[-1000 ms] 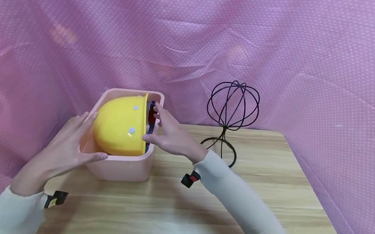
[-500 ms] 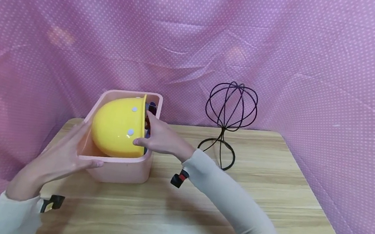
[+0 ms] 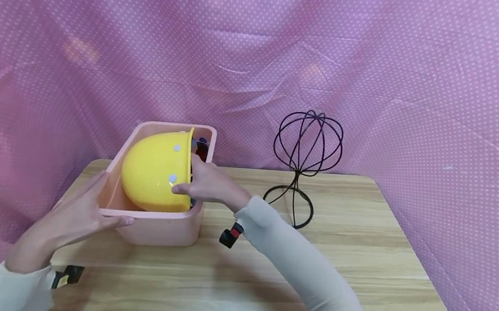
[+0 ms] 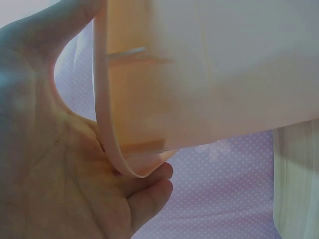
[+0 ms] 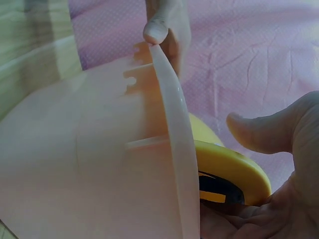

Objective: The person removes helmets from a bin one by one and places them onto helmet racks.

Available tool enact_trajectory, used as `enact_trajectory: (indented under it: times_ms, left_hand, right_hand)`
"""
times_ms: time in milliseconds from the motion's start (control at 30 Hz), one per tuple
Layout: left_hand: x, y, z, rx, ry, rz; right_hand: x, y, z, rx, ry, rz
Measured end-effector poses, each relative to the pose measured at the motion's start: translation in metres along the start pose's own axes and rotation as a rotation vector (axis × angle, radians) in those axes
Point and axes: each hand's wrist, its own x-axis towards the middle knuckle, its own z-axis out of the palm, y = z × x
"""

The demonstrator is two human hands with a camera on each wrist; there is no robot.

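A yellow hard hat (image 3: pixel 151 175) lies on its side inside a pink plastic bin (image 3: pixel 159 228) at the table's back left. My right hand (image 3: pixel 188 177) pinches the hat's brim, thumb on the yellow shell and fingers behind the brim, inside the hat. In the right wrist view the thumb (image 5: pixel 269 129) hovers over the yellow brim (image 5: pixel 229 164) beside the bin wall (image 5: pixel 99 164). My left hand (image 3: pixel 107 201) holds the bin's front left corner, thumb over the front rim. In the left wrist view the palm (image 4: pixel 60 174) lies against the bin (image 4: pixel 209 74).
A black wire hat stand (image 3: pixel 306 151) with a ball-shaped cage stands on the wooden table (image 3: pixel 358 248), right of the bin. Pink dotted cloth (image 3: pixel 375 87) hangs behind and along both sides. Dark straps show inside the hat.
My right hand has slid left along the brim, and its thumb now lies on the yellow shell. The left hand has shifted slightly down the bin's corner. Bin and hat have barely moved.
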Motion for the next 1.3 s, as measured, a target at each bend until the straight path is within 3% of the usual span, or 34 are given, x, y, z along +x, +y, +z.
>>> enact_trajectory:
  times_ms: [300,567,967,1300]
  left_hand:
    - [-0.002,-0.001,-0.003,0.034,-0.012,-0.106]
    - [0.001,-0.002,-0.005,0.078,0.043,-0.088]
    - [0.001,-0.002,-0.005,0.149,0.067,-0.124]
    - [-0.002,-0.002,-0.006,0.191,0.075,-0.161]
  right_hand:
    - [0.002,-0.001,-0.003,0.064,-0.053,0.053]
    - [0.005,0.007,-0.001,0.281,-0.086,0.116]
    - [0.005,0.014,-0.001,0.535,-0.038,0.142]
    - [0.004,0.022,-0.004,0.714,0.034,0.112]
